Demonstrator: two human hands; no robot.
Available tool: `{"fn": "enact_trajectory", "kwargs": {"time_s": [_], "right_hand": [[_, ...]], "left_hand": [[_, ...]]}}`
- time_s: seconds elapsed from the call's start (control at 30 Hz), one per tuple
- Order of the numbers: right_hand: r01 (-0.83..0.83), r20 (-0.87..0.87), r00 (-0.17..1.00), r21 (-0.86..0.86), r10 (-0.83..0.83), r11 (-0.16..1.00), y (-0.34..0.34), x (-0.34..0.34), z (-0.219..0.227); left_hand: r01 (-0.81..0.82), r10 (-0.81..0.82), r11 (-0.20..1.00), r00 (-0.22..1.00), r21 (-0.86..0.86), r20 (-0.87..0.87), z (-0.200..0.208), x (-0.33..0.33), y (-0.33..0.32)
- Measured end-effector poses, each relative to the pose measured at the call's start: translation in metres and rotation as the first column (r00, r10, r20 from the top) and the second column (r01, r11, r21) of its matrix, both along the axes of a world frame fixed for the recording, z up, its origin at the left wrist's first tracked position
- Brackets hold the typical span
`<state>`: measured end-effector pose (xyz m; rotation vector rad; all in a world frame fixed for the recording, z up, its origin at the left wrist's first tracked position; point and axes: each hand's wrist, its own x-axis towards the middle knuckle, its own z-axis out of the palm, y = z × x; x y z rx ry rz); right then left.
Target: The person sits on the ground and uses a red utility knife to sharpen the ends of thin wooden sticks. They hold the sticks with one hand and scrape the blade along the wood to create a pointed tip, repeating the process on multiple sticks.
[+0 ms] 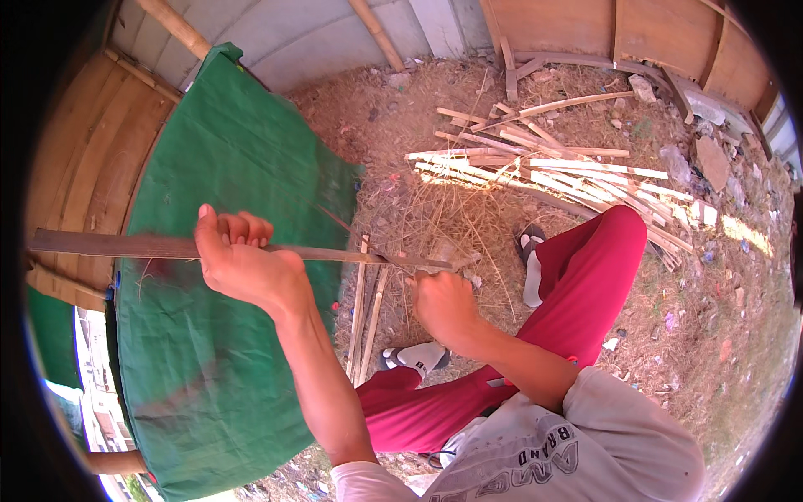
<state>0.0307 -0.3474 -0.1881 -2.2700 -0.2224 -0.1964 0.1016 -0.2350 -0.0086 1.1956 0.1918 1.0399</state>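
A long, flat brown bamboo strip (159, 245) lies nearly level across the view, its wide end at the far left and its narrower end near my right hand. My left hand (242, 255) is closed round its middle, palm turned up and fingers curled. My right hand (443, 308) is a fist just below the narrower end, knuckles up. A thin, dark, blade-like piece (396, 264) crosses the strip beside this fist. What the right fingers grip is mostly hidden. My legs in red trousers (577, 289) are bent and spread apart below my hands.
A green tarp (226, 360) hangs close on the left. Split bamboo strips (535, 155) lie piled on the dry ground ahead, and several more (365, 314) lie by my foot. Wooden panels (669, 38) and a grey sheet wall (309, 38) close off the far side. Rubble (711, 163) lies at right.
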Motion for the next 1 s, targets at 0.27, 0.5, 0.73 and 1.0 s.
{"fn": "enact_trajectory", "kwargs": {"time_s": [0.27,0.5,0.73,1.0], "right_hand": [[-0.122,0.134,0.987,0.251,0.091,0.96,-0.017,-0.024,0.061],[-0.035,-0.283,0.959,-0.144,-0.007,0.989,-0.028,0.02,-0.047],[0.291,-0.232,0.94,0.171,-0.249,0.941,-0.151,-0.008,0.016],[0.848,-0.017,0.528,0.075,-0.849,0.525,-0.34,-0.071,-0.075]], "left_hand": [[0.066,-0.066,0.998,0.998,0.024,0.013,-0.002,-0.001,0.01],[0.13,-0.13,0.992,0.992,0.003,0.004,-0.002,-0.006,0.011],[0.068,-0.057,0.991,0.994,-0.115,0.093,0.014,-0.02,0.098],[0.025,0.049,0.972,0.951,-0.232,0.306,-0.01,-0.093,0.193]]}}
